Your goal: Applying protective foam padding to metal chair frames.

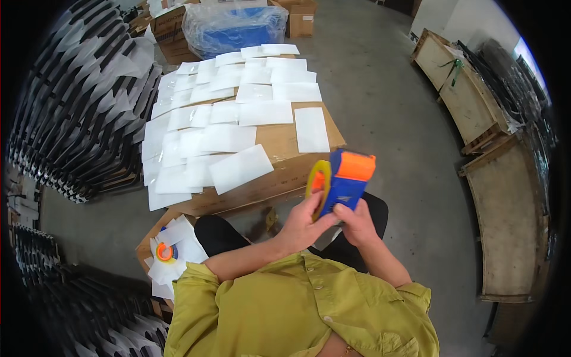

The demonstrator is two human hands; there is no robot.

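"Item held?"
"Tape dispenser (pixel 351 183), one (blue and orange), gripped by both left hand (pixel 304 225) and right hand (pixel 358 225)."
"Location?"
"In front of the person, near a cardboard box (pixel 283 141); white sheets (pixel 241 169) lie on top."

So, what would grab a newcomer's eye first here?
Probably the bright blue, orange and yellow tool, held in the left hand and right hand. Next, the white sheets spread over a cardboard box just beyond. Then the stacked black frames at upper left.
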